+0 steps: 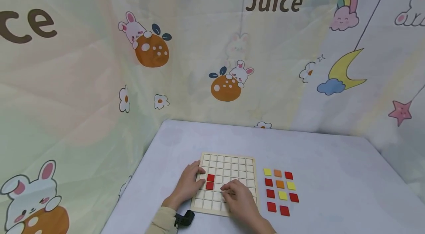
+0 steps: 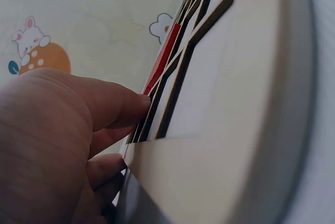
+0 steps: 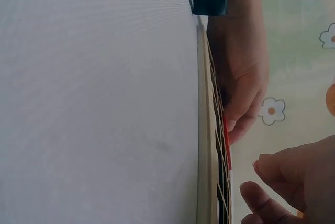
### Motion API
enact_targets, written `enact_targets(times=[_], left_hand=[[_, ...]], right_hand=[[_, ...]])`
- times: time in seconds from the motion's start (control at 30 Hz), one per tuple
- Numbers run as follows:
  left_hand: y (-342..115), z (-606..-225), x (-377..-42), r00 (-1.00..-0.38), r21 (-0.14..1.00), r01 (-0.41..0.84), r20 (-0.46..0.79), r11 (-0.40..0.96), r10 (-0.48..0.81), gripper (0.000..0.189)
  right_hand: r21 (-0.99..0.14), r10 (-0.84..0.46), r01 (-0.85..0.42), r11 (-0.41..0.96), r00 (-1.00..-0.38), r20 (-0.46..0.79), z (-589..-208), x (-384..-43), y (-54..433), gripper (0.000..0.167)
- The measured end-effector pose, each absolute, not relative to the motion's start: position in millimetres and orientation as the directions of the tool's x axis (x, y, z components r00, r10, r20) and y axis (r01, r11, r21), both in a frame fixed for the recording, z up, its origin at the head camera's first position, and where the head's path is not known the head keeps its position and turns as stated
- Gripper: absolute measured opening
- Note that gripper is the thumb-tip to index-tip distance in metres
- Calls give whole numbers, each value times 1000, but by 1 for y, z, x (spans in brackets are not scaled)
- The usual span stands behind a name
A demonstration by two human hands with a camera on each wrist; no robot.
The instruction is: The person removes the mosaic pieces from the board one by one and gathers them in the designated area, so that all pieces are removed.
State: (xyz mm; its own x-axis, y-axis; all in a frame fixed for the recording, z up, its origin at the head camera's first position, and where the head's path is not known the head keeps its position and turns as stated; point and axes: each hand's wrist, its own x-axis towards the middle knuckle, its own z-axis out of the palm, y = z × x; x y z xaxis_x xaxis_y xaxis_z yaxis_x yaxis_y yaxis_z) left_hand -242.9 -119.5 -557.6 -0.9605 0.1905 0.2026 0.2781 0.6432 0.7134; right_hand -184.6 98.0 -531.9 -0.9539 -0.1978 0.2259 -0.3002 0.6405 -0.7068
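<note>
A light wooden grid board (image 1: 229, 156) lies on the table, with two red square tiles (image 1: 210, 185) in adjoining cells, one behind the other, near its left side. My left hand (image 1: 188, 183) rests at the board's left edge, its fingertips touching the surface beside the red tiles. In the left wrist view, the thumb (image 2: 118, 103) reaches onto the frame near a red tile (image 2: 163, 59). Over the board's front middle hovers my right hand (image 1: 239, 199). Its thumb and a finger (image 3: 256, 195) stand slightly apart in the right wrist view, with nothing visible between them.
Right of the board, several loose red tiles (image 1: 272, 207), yellow tiles (image 1: 283, 195) and orange tiles (image 1: 280, 184) lie in rough columns on the white table (image 1: 335, 175). A black wrist device (image 1: 185, 219) sits by the left sleeve. Printed cloth (image 1: 196, 42) hangs behind the table.
</note>
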Motion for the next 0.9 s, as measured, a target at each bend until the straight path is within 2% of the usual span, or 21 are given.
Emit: enact_targets(times=[0.27, 0.57, 0.9], left_hand=[[-120, -557, -244, -957, 705, 291, 216, 647, 196, 16], [-120, -557, -242, -955, 705, 297, 216, 645, 204, 17], [-119, -557, -242, -953, 697, 303, 228, 649, 201, 17]], right_hand=[[-669, -213, -356, 652, -933, 290, -533, -194, 83, 10], [-626, -246, -343, 701, -939, 240, -535, -204, 68, 16], [-572, -218, -323, 754, -945, 245, -537, -206, 58, 23]])
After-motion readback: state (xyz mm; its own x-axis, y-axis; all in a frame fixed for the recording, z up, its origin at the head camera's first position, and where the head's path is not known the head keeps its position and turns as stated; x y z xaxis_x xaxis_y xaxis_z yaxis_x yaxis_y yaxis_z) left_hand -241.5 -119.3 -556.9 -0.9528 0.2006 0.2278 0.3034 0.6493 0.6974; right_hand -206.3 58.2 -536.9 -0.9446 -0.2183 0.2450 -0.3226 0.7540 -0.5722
